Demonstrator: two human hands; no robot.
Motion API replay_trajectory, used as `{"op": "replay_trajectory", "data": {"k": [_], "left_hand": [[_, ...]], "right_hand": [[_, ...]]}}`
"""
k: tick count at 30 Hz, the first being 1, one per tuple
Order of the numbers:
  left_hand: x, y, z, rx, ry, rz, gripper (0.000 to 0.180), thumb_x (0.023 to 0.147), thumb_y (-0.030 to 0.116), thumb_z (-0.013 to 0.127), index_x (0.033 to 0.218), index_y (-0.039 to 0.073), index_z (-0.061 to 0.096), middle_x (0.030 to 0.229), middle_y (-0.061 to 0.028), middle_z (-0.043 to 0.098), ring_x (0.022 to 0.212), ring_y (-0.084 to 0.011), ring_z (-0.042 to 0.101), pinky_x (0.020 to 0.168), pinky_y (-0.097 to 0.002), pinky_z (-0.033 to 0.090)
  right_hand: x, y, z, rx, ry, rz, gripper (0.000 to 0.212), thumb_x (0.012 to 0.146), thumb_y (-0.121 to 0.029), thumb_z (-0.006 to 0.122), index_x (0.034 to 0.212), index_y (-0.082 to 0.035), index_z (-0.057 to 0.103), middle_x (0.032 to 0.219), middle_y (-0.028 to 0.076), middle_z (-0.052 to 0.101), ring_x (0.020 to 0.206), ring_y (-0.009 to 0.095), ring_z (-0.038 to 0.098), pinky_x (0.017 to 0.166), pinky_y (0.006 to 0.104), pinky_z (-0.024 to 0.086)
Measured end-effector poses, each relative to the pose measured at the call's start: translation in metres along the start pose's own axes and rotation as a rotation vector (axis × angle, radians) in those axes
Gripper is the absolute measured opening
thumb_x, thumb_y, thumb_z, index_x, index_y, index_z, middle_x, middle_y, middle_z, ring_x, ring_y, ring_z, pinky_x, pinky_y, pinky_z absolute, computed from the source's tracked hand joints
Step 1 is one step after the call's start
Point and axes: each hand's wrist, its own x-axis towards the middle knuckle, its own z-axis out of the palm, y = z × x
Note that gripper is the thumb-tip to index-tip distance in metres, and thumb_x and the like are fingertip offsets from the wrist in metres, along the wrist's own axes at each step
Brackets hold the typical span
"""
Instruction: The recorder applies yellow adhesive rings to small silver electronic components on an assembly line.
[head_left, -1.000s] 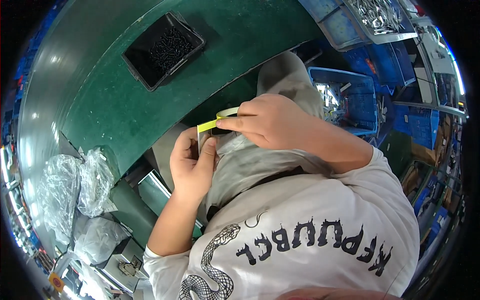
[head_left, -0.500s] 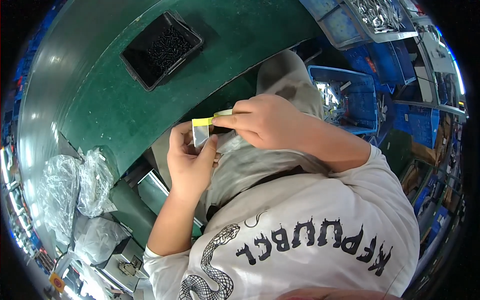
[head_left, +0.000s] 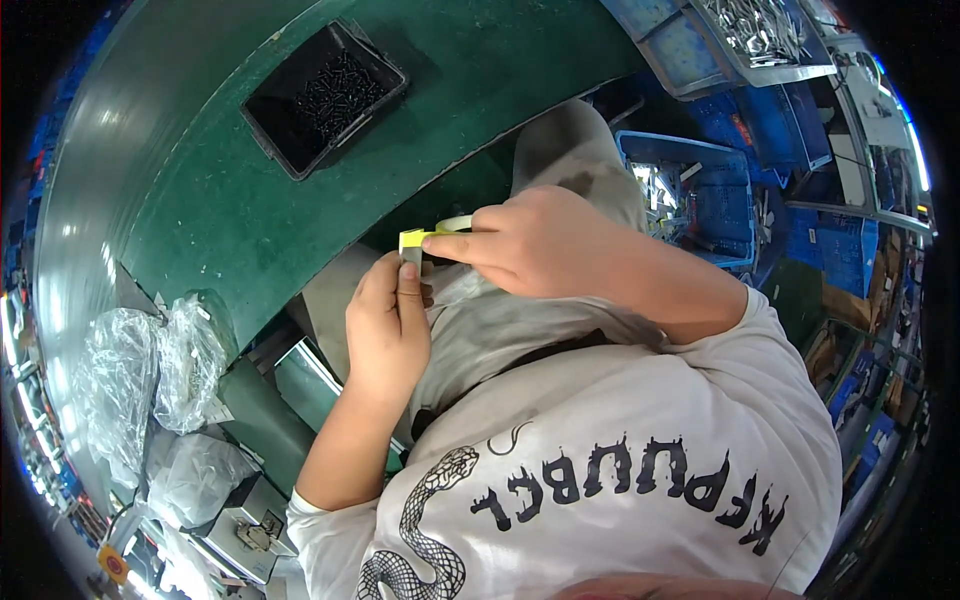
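My left hand [head_left: 388, 315] is closed on a small flat grey piece [head_left: 412, 256], which stands up between thumb and fingers. A yellow strip [head_left: 411, 239] that looks like tape lies across the piece's upper end. From there the strip runs to my right hand [head_left: 545, 240], where a pale yellow curved band [head_left: 455, 223] shows beside the fingers. My right hand is closed on this strip, with its index finger stretched along it toward the grey piece. The palm side of the right hand is hidden. Both hands are above my lap, just off the bench edge.
A black bin [head_left: 325, 100] of small dark parts stands on the green bench [head_left: 215, 215]. Clear plastic bags [head_left: 150, 365] lie at the left. On the right, a blue crate [head_left: 722, 205] holds loose pieces, and a tray of metal parts [head_left: 758, 35] sits at the far right.
The grey piece has turned from showing its broad face to a narrow side. My left hand has shifted slightly right, and the yellow strip now bends over the piece's end.
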Motion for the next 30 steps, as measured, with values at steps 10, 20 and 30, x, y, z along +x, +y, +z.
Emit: {"op": "replay_trajectory", "data": {"k": [10, 20, 30], "left_hand": [[0.001, 0.0, -0.002, -0.436, 0.002, -0.102, 0.023, 0.105, 0.015, 0.044, 0.11, -0.003, 0.058, 0.091, -0.0072, 0.066, 0.072, -0.0123, 0.06, 0.068, -0.0256, 0.05], [-0.001, 0.0, -0.002, -0.567, -0.019, -0.125, 0.025, 0.106, 0.017, 0.043, 0.115, -0.003, 0.056, 0.094, -0.0089, 0.066, 0.074, -0.013, 0.06, 0.07, -0.0267, 0.051], [-0.002, -0.003, -0.001, -0.554, 0.0, -0.134, 0.027, 0.106, 0.018, 0.043, 0.116, -0.003, 0.056, 0.094, -0.0089, 0.067, 0.075, -0.0131, 0.06, 0.071, -0.0271, 0.051]], "right_hand": [[-0.006, 0.011, -0.004, 0.08, 0.051, 0.006, 0.04, 0.086, -0.018, 0.065, 0.126, -0.017, 0.064, 0.065, 0.002, 0.057, 0.053, 0.021, 0.058, 0.046, 0.0341, 0.046], [-0.004, 0.011, -0.006, 0.096, 0.054, 0.008, 0.04, 0.086, -0.017, 0.065, 0.127, -0.017, 0.064, 0.066, 0.003, 0.059, 0.053, 0.021, 0.059, 0.046, 0.034, 0.046], [-0.006, 0.011, 0.0, 0.147, 0.055, 0.022, 0.041, 0.087, -0.016, 0.063, 0.128, -0.016, 0.064, 0.068, 0.004, 0.062, 0.056, 0.022, 0.061, 0.047, 0.0341, 0.046]]}}
